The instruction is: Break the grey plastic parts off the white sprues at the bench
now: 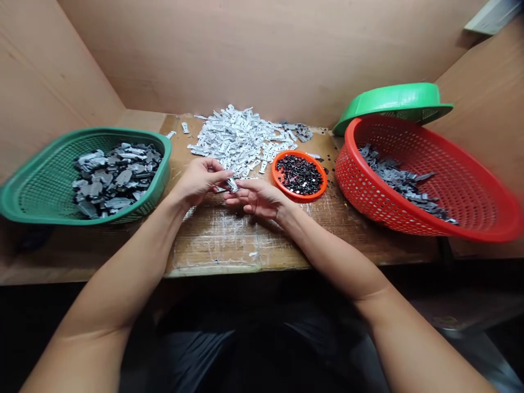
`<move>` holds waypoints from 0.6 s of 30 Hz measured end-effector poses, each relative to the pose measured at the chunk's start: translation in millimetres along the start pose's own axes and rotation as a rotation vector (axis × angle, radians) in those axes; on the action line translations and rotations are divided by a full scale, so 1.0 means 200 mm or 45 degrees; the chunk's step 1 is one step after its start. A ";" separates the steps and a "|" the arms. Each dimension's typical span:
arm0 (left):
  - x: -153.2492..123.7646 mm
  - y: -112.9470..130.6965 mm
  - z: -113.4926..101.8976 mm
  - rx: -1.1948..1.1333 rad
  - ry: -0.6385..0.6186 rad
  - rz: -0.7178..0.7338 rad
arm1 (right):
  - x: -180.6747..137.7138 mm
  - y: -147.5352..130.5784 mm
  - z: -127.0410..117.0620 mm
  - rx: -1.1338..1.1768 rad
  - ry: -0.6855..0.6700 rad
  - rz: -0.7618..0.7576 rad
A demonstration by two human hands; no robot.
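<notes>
Between my two hands, over the middle of the worktable, is a small shiny metal piece. My left hand is closed, thumb and fingers pinching the piece from the left. From the right, my right hand grips its other end between thumb and forefinger, the remaining fingers loosely curled. Just behind the hands lies a heap of flat silvery metal pieces. Close to the right hand stands a shallow orange dish with many tiny black parts. Finer detail of the held piece is covered by my fingers.
On the left a green basket holds grey and black assembled pieces. A tilted red basket with dark grey metal parts stands right, a bright green basket behind it. Wooden panels enclose the worktable.
</notes>
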State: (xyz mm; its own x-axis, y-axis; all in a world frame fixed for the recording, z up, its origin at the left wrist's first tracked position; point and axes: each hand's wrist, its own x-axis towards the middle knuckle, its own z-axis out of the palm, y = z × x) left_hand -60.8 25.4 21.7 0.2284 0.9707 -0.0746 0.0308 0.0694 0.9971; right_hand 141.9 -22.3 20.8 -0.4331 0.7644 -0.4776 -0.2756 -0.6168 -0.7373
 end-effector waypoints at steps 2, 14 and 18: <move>0.00 0.00 0.00 0.036 -0.006 0.002 | 0.01 0.00 0.00 -0.039 0.022 -0.026; 0.00 0.02 0.01 0.101 -0.075 0.042 | -0.02 -0.03 0.00 -0.067 0.116 0.039; 0.00 0.02 0.00 0.061 -0.111 0.047 | -0.03 -0.04 0.01 -0.090 0.063 0.057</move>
State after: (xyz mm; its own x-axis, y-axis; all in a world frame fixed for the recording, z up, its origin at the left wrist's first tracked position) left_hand -60.6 25.3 25.0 0.3141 0.9485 -0.0412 0.0670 0.0212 0.9975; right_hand 145.8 -22.9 30.2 -0.4003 0.7459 -0.5323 -0.1951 -0.6370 -0.7458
